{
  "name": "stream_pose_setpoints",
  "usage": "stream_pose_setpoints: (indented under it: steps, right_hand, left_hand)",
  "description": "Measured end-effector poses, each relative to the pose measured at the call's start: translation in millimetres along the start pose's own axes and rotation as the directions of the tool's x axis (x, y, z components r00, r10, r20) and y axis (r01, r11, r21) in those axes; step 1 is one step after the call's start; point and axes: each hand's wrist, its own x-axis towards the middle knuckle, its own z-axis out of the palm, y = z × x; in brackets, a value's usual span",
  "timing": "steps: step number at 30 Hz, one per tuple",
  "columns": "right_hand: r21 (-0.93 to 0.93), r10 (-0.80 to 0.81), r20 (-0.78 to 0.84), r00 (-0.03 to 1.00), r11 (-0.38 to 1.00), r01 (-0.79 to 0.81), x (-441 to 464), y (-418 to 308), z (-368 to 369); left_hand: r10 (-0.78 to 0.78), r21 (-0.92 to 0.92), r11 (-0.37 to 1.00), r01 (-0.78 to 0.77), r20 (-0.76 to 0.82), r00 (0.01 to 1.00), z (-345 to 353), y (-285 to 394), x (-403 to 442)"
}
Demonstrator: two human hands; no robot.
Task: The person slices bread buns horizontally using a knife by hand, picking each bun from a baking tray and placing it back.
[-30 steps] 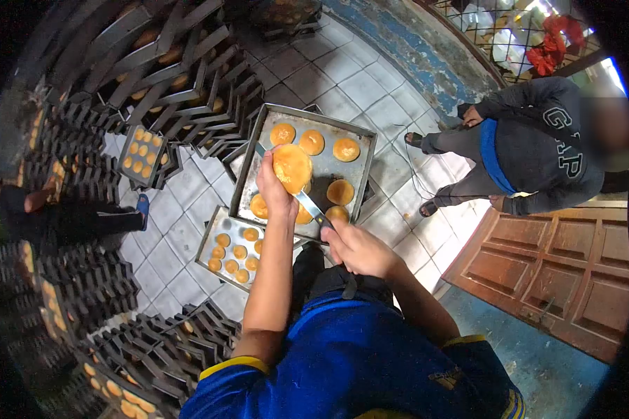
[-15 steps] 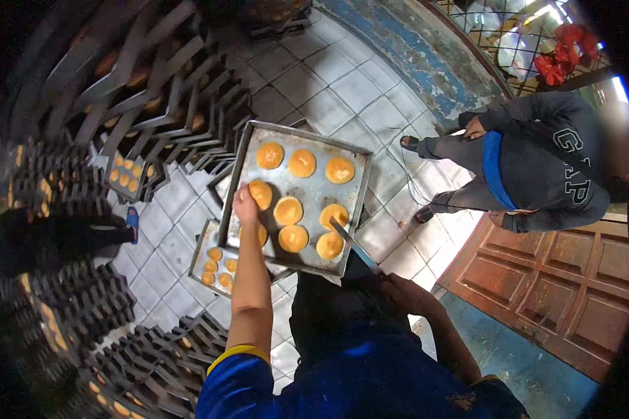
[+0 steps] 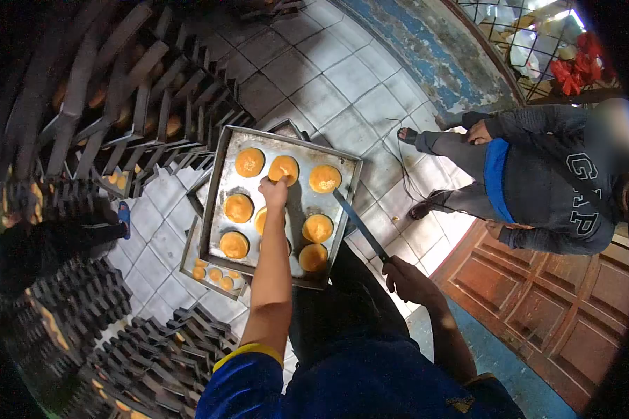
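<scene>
A metal tray (image 3: 258, 136) holds several round golden buns, spaced apart. My left hand (image 3: 275, 192) reaches over it, fingers pressed together on the lower edge of the top middle bun (image 3: 284, 168); whether they grip it is hidden. My right hand (image 3: 405, 279) is closed round the dark handle of a long flat spatula (image 3: 361, 225), to the right of the tray. The blade's tip meets the lower right edge of the top right bun (image 3: 325, 179). My left forearm covers part of the middle buns.
A smaller-looking tray of buns (image 3: 189, 262) lies below left. Stacked dark trays (image 3: 168, 349) fill the left side. One person (image 3: 538, 167) in a dark sweatshirt stands right, another (image 3: 56, 244) left. A wooden door (image 3: 538, 300) is at lower right.
The bun that I held up with the spatula under it is back on the tray. My left hand has since moved from a left-side bun to the top middle one; the spatula tip has moved up.
</scene>
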Motion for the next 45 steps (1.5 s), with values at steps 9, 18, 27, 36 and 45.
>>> stream_pose_setpoints:
  steps: [9, 18, 27, 36, 45]
  right_hand:
    - [0.176, 0.035, -0.052, 0.998, 0.984, -0.026, -3, 27, 10]
    - [0.058, -0.267, -0.243, 0.933, 0.956, 0.289, -26, -52, 60]
    - [-0.073, -0.341, -0.248, 0.907, 0.940, 0.334, -87, -116, 134]
    - [-0.205, -0.318, -0.302, 0.899, 0.942, 0.265, -140, -122, 181]
    - [-0.291, -0.423, -0.325, 0.846, 0.895, 0.337, -141, -122, 193]
  left_hand:
    - [0.134, -0.124, 0.983, -0.135, -0.014, 0.991, -1, 87, -76]
    - [0.179, -0.814, 0.568, 0.119, 0.264, 0.948, -93, 149, -146]
    - [0.183, -0.945, 0.328, 0.019, 0.084, 0.979, -160, 188, -210]
    - [0.250, -0.984, 0.173, 0.047, 0.090, 0.964, -198, 177, -239]
    - [0.408, -0.972, 0.232, -0.026, 0.073, 0.910, -200, 173, -257]
